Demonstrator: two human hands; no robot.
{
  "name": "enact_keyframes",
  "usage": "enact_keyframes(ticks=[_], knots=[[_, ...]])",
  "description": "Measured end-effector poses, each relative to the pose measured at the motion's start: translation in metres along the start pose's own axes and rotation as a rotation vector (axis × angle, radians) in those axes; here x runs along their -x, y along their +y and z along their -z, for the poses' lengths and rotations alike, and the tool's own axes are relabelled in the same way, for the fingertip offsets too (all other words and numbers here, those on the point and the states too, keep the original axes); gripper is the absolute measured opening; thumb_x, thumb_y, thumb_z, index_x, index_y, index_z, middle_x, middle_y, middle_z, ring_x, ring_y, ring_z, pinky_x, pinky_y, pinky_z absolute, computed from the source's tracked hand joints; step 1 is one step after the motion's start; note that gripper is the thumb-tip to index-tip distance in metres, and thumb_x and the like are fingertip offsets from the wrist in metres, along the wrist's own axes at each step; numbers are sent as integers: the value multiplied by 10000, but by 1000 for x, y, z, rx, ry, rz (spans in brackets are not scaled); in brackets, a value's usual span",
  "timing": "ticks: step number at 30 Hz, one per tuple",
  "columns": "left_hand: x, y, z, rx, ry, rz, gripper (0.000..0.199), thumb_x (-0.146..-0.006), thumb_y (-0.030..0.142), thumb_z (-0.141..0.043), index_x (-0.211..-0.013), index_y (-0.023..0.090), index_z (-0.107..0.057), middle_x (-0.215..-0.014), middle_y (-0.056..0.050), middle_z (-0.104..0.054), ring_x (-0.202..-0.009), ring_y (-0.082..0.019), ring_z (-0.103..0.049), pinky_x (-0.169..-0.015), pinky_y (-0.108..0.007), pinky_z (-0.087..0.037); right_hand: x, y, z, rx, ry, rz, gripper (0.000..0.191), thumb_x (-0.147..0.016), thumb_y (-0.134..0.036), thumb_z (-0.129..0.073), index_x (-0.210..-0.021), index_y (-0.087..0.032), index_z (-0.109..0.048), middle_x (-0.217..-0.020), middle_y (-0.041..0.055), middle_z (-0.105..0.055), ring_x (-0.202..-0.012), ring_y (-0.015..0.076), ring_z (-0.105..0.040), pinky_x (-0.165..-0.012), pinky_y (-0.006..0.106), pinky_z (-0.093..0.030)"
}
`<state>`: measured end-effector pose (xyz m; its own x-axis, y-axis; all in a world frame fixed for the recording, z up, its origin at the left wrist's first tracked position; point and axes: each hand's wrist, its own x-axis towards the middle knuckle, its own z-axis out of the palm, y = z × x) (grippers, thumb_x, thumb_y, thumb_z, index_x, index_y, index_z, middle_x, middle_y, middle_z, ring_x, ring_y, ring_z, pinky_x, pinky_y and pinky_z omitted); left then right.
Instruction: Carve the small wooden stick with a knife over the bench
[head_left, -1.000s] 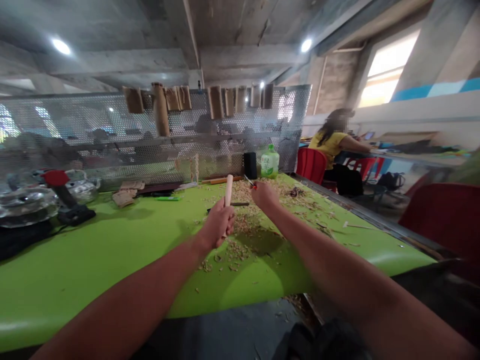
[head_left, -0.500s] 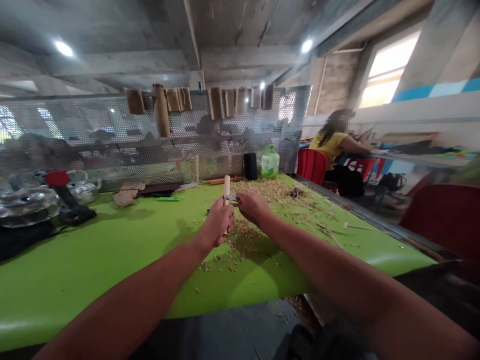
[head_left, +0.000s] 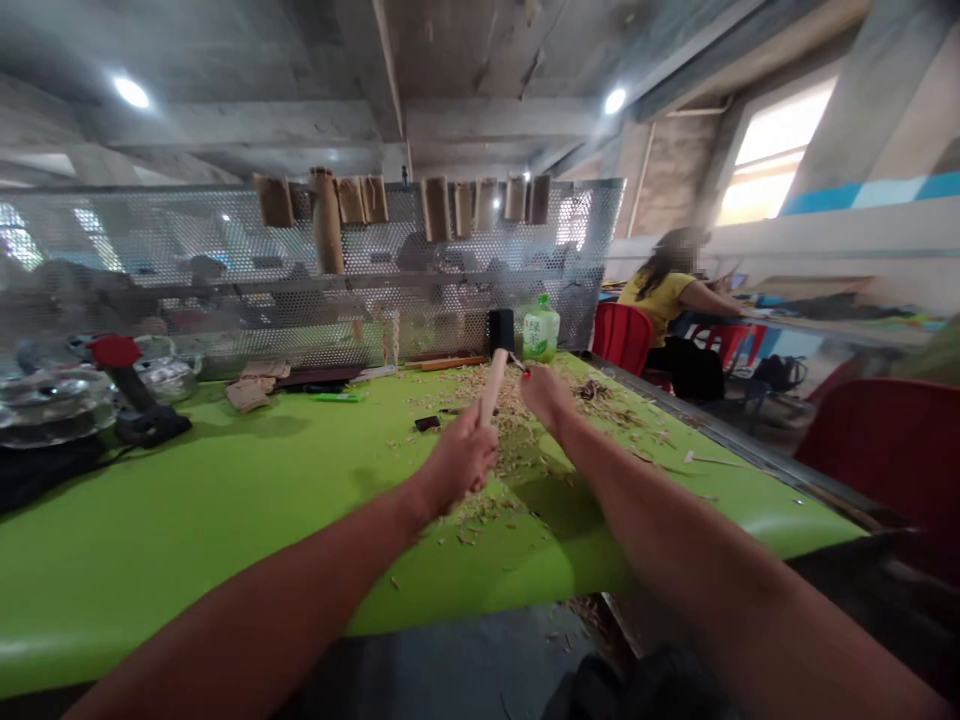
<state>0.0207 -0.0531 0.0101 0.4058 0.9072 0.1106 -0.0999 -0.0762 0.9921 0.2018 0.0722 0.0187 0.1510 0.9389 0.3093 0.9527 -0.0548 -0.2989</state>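
Over the middle of the green table, my left hand (head_left: 466,452) is closed round the lower part of a pale wooden stick (head_left: 493,385), which tilts up and away to the right. My right hand (head_left: 549,398) is wrapped round the handle of a carving knife (head_left: 516,360), a bit of red showing at the grip. The thin metal blade is at the stick's upper end; whether it touches the wood I cannot tell. Wood shavings (head_left: 517,440) lie under and beyond both hands. A small dark block (head_left: 427,424) rests left of the stick.
Behind stand a black box (head_left: 501,331) and a green bottle (head_left: 541,328) before a perforated metal screen (head_left: 420,270). At left are a red-topped tool (head_left: 124,380) and glass pots (head_left: 52,405). A person in yellow (head_left: 664,300) sits at right by red chairs (head_left: 622,335).
Both hands have moved right. The stick has gone from nearly upright to leaning right, and the knife has slid from its side up to its far end. The dark block is now uncovered.
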Motion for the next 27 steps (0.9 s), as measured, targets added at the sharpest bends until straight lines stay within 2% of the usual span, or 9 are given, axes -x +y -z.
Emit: enact_keyframes(ticks=[2,4,7,15,27], knots=[[-11,1,15,63,99,12,261,-807,218,-558,-1053,217,-474,-563,109,-384,-363,-46,-263,-327,-162,-210,4,-13,-4,-34,36,-7,395,-980,-269,-369,-1192,-185,-692,-1102,149,-728,-972,241,-680,-754,278,-450],[-20,1,26,102,171,-4,172,-774,197,-551,-886,225,-424,-552,111,-355,-357,-39,-257,-324,-155,-206,11,-28,-7,-66,59,47,368,-952,-259,-411,-1174,-213,-700,-1072,122,-740,-967,240,-678,-754,275,-443],[-26,-1,31,109,207,-37,187,-752,188,-542,-797,230,-365,-543,109,-342,-358,-36,-262,-324,-151,-207,25,-43,-8,-65,53,170,357,-932,-262,-432,-1166,-233,-700,-1050,97,-747,-939,230,-677,-737,271,-434],[-29,-2,34,122,212,-82,229,-733,217,-594,-831,235,-388,-555,118,-359,-348,-28,-276,-336,-146,-195,45,-56,-10,89,-36,339,328,-975,-300,-406,-1072,-241,-714,-1016,95,-754,-896,210,-681,-726,263,-419],[-17,9,17,82,249,8,206,-749,180,-545,-884,237,-400,-570,113,-342,-365,-37,-256,-339,-160,-189,38,-51,-10,105,20,353,318,-982,-277,-399,-1057,-210,-700,-994,114,-747,-893,218,-683,-717,272,-422]])
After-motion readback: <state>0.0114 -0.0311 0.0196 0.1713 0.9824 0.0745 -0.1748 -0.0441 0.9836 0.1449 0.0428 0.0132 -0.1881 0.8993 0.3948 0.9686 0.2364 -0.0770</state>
